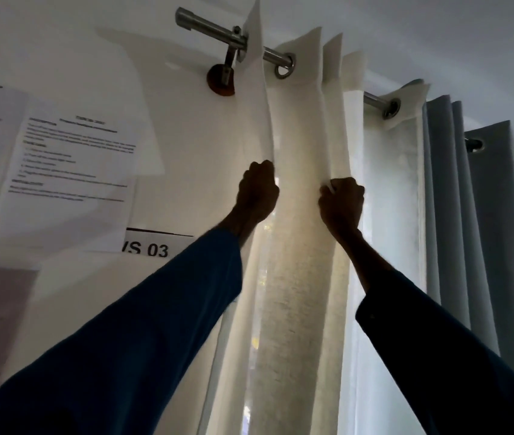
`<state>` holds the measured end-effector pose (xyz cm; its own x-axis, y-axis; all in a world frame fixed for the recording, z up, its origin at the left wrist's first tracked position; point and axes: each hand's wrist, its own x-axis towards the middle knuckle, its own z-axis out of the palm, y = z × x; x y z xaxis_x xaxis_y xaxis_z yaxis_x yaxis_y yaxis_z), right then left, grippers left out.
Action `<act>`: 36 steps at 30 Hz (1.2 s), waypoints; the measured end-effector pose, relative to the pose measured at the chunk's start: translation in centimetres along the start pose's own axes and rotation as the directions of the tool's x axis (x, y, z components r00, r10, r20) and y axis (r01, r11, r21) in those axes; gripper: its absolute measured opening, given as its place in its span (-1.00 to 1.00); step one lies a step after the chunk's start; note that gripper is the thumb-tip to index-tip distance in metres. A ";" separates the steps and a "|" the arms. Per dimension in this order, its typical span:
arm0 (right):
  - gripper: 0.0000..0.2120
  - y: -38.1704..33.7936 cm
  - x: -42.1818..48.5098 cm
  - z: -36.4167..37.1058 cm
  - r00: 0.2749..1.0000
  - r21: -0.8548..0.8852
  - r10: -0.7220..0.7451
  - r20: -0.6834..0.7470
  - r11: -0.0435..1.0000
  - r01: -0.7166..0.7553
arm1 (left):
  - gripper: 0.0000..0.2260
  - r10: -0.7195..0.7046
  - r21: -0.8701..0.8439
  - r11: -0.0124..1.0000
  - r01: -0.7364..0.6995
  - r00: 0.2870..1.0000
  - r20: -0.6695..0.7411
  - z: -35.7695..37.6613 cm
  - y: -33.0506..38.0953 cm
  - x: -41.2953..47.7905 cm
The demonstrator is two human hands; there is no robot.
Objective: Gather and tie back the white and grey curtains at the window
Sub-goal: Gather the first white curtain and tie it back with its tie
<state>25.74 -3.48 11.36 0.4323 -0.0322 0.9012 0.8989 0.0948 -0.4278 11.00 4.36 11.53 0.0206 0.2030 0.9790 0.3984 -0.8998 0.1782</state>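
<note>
The white curtain (299, 152) hangs in folds from a metal rod (208, 25) by eyelet rings, lit from behind. My left hand (257, 191) is raised and closed on the curtain's left edge fold. My right hand (341, 199) is closed on a fold on the right side of the same bunch, at about the same height. The grey curtain (481, 215) hangs in pleats further right on the rod, untouched. Both arms wear dark blue sleeves.
Printed paper sheets (70, 164) are stuck to the white wall at left, with a label reading "S 03" (152, 248) beneath. The rod's wall bracket (222, 80) sits just left of the white curtain. The ceiling is close above.
</note>
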 end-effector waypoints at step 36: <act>-0.72 2.2 -13.7 0.8 0.847 -0.092 -0.499 -0.182 0.866 0.491 | -0.83 0.374 -0.301 0.861 -0.410 0.912 -0.170 2.7 -2.4 -11.1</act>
<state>21.73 -2.00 -1.88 -0.0697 -0.2557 0.9643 0.9975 -0.0250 0.0655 12.28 5.31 -0.08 0.0116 -0.2172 0.9761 0.0582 -0.9743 -0.2175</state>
